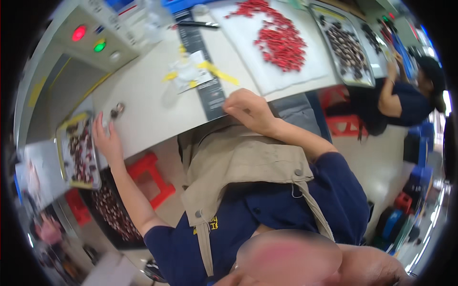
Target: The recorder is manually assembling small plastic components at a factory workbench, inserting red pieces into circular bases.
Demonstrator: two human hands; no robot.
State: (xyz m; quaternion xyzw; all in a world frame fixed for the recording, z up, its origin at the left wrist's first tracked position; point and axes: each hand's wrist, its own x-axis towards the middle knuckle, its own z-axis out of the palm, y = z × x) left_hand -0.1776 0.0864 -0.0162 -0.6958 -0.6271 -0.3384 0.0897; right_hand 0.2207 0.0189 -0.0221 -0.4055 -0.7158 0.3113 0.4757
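My left hand (108, 140) rests at the table's left edge with its fingers apart, beside a metal tray (61, 150) of small dark and reddish parts. Just past its fingertips lie a couple of small round brown-and-silver parts (117, 110) on the white tabletop (152, 107). At the front edge my right hand (250, 109) is closed, fingers curled over the near end of a black printed strip (210, 97). Whatever it holds, if anything, is hidden. Yellow tape pieces (219, 73) and a crumpled clear plastic piece (188, 71) lie on the strip, with a black pen-like tool (200, 24) farther back.
Many small red parts (281, 45) are spread on a white sheet (248, 52) at back right. Beyond is a tray (365, 76) of dark round parts, near a seated co-worker (405, 100). A machine housing with buttons (107, 55) stands at left; a red stool (150, 178) is below.
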